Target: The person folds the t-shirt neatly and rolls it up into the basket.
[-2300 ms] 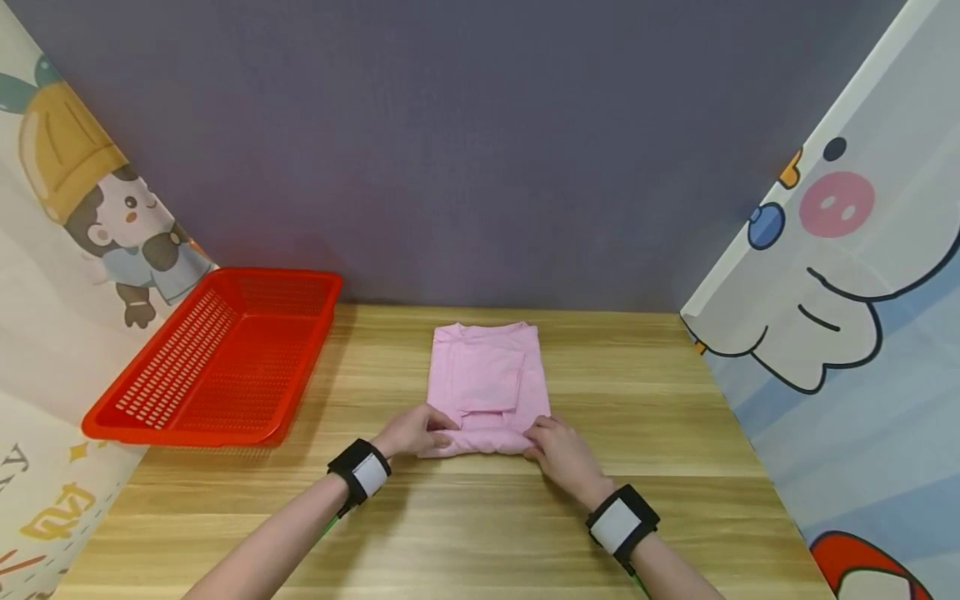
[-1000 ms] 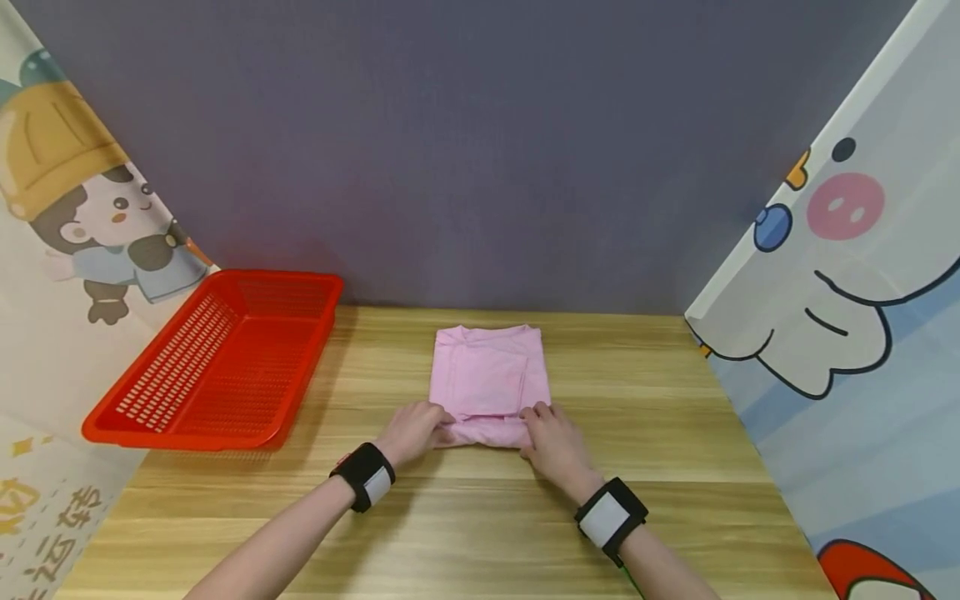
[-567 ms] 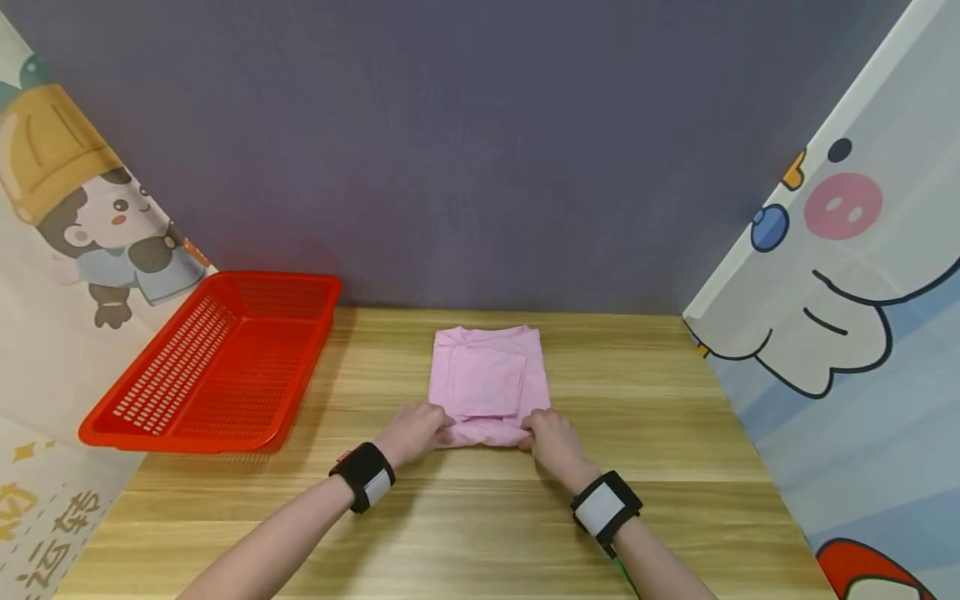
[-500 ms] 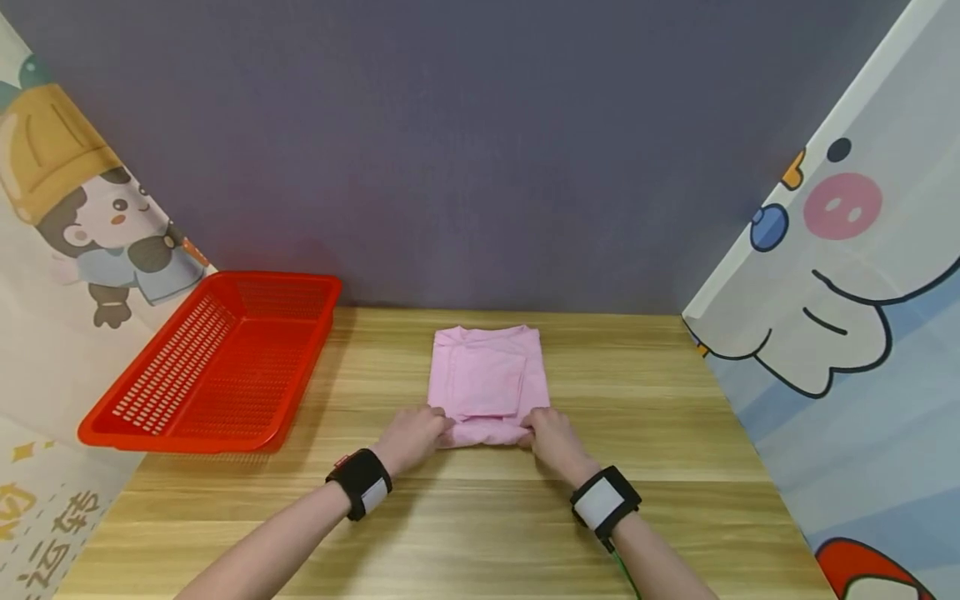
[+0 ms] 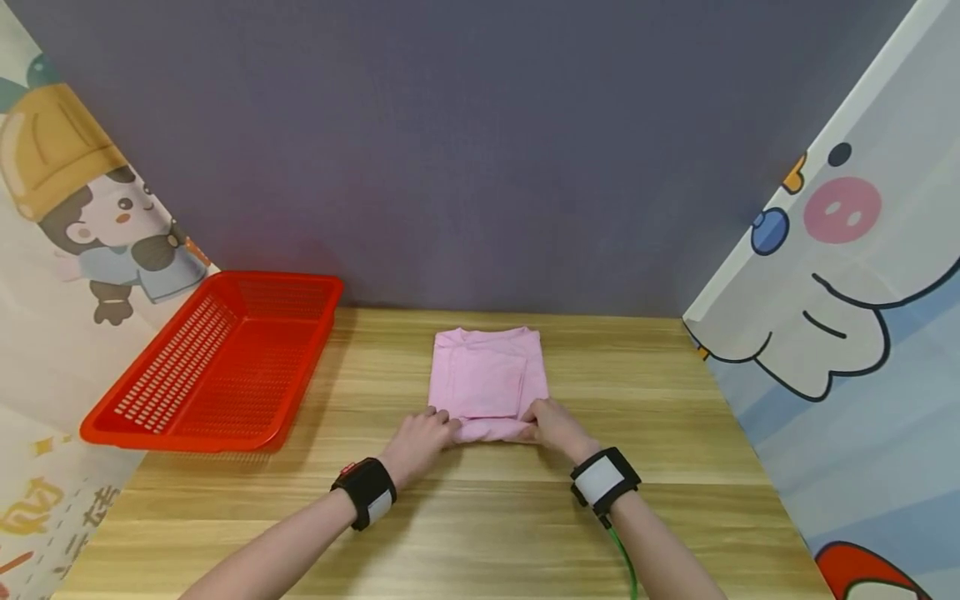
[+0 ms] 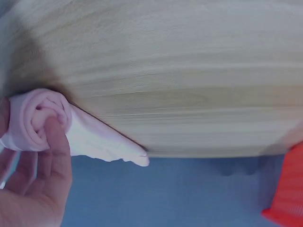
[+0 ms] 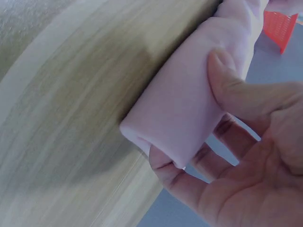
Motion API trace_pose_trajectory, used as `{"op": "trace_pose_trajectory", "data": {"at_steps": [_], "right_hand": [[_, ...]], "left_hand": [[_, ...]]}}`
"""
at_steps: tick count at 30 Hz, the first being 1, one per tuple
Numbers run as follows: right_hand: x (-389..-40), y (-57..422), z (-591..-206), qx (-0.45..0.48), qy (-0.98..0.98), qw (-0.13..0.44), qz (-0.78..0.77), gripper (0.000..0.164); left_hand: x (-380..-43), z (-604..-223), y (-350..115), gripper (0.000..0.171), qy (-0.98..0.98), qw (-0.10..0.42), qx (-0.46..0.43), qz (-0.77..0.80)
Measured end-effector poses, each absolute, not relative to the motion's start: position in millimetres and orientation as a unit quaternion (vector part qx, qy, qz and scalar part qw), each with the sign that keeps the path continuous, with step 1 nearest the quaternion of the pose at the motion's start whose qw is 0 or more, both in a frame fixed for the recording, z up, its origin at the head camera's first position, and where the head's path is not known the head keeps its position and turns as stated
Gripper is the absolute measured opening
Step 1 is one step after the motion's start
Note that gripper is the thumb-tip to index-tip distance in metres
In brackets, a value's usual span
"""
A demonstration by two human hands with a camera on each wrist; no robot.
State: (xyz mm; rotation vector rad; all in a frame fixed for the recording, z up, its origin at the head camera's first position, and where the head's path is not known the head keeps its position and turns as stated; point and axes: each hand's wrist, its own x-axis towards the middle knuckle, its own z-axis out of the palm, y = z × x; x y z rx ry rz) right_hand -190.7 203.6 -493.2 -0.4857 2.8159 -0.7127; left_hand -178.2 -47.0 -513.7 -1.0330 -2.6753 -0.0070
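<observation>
A pink shirt (image 5: pixel 489 379), folded flat into a near square, lies on the wooden table with its near edge rolled up. My left hand (image 5: pixel 418 446) holds the left end of that roll. In the left wrist view a fingertip presses into the coiled end of the shirt (image 6: pixel 22 123), and the thumb is mostly cut off by the frame. At the other end, my right hand (image 5: pixel 561 429) grips the roll. The right wrist view has the thumb on top of the shirt (image 7: pixel 175 104) and a finger tucked into its open end.
To the left stands a red plastic basket (image 5: pixel 180 439) with perforated sides. A grey wall (image 5: pixel 480 167) rises behind the wooden table (image 5: pixel 487 533), and printed panels flank it on both sides. A green cable (image 5: pixel 624 554) trails from the right wrist band.
The rolled near edge has moved slightly away from me, and both hands have shifted forward with it. The right hand has turned a little at the roll's end. The basket stays put.
</observation>
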Motion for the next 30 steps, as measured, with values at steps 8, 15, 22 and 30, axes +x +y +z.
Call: {"op": "trace_pose_trajectory", "data": {"at_steps": [8, 15, 22, 30], "right_hand": [[-181.3, 206.0, -488.3, -0.188, 0.939, 0.138, -0.251, 0.017], [-171.4, 211.7, -492.6, -0.219, 0.929, 0.162, -0.252, 0.024], [-151.1, 210.2, -497.7, -0.225, 0.951, 0.063, -0.2, 0.01], [-129.5, 199.6, -509.3, -0.198, 0.97, -0.049, -0.131, 0.041]], "left_hand": [[-177.4, -504.4, -51.7, 0.008, -0.932, 0.059, -0.348, -0.085], [-175.3, -501.0, -55.3, 0.011, -0.931, -0.033, -0.325, -0.161], [-172.5, -507.2, -53.5, 0.013, -0.936, -0.024, -0.313, -0.159], [-168.8, -506.9, -52.1, 0.018, -0.946, -0.018, -0.29, -0.143]]}}
